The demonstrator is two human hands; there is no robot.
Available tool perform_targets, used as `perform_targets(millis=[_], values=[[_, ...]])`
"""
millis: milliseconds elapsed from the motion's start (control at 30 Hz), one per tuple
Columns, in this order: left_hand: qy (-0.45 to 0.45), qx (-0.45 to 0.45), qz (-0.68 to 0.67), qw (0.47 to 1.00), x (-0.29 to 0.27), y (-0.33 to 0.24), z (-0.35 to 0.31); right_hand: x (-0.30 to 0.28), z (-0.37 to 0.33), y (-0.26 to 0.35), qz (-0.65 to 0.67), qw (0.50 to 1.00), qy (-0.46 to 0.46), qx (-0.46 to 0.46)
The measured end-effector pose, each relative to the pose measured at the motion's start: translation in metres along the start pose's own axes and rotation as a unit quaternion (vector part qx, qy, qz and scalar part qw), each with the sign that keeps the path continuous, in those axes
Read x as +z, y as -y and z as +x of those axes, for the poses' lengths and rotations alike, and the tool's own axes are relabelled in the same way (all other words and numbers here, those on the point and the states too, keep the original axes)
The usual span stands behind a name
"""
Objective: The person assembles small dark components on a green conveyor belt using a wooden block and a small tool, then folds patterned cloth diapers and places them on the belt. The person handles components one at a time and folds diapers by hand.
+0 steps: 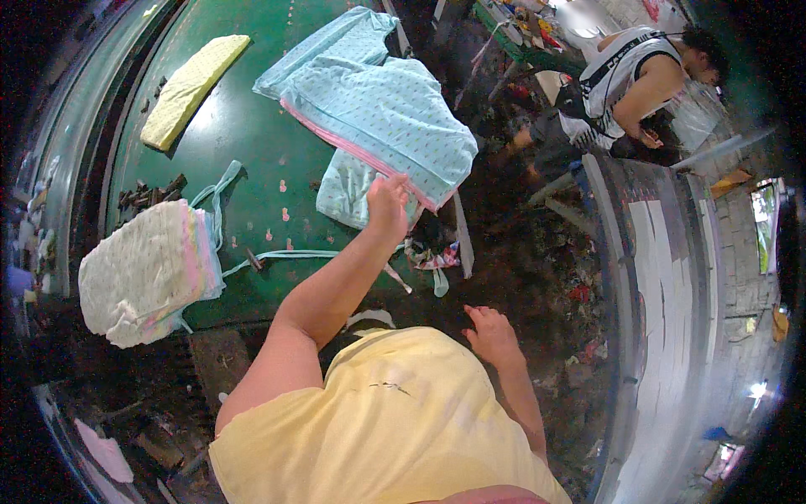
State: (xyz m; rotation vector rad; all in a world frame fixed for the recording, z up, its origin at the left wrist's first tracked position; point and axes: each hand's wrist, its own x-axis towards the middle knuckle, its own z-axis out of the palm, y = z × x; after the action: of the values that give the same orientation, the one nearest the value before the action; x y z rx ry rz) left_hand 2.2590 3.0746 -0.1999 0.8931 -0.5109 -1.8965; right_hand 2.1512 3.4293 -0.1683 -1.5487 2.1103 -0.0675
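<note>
A stack of light blue patterned cloth pieces [378, 109] with pink layers along its lower edge lies on the green table, its right end jutting past the table's side. My left hand [389, 204] reaches across to that pink edge, with its fingers closed on the cloth. Under the stack, next to my left hand, a smaller pale green patterned cloth [342, 186] partly shows. My right hand [494, 336] hangs beside my body at the right, fingers apart, holding nothing.
The green table [252, 151] carries a folded yellow cloth [193, 91], a pile of pastel cloth pieces [138, 273] with ties, and dark scraps [151, 193]. At right are a long grey-white bench [655, 294] and a seated person [634, 84]. Scraps [579, 336] litter the dark floor.
</note>
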Motion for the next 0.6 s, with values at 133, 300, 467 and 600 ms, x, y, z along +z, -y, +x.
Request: perform_targets(millis=[133,300,467,600], values=[[-0.079,-0.125,-0.001,0.989,0.041,0.0,0.003,-0.005,0.017,-0.015,0.066,0.998,-0.013,-0.02],[-0.083,-0.113,0.088,0.986,0.033,-0.006,0.032,-0.003,0.036,-0.067,0.082,0.995,-0.023,-0.057],[-0.074,-0.023,0.211,0.974,0.026,0.005,0.054,-0.026,0.058,-0.151,0.041,0.994,0.047,-0.09],[-0.086,0.165,0.264,0.947,0.087,0.033,0.024,-0.036,0.066,-0.248,0.053,0.993,0.022,-0.104]])
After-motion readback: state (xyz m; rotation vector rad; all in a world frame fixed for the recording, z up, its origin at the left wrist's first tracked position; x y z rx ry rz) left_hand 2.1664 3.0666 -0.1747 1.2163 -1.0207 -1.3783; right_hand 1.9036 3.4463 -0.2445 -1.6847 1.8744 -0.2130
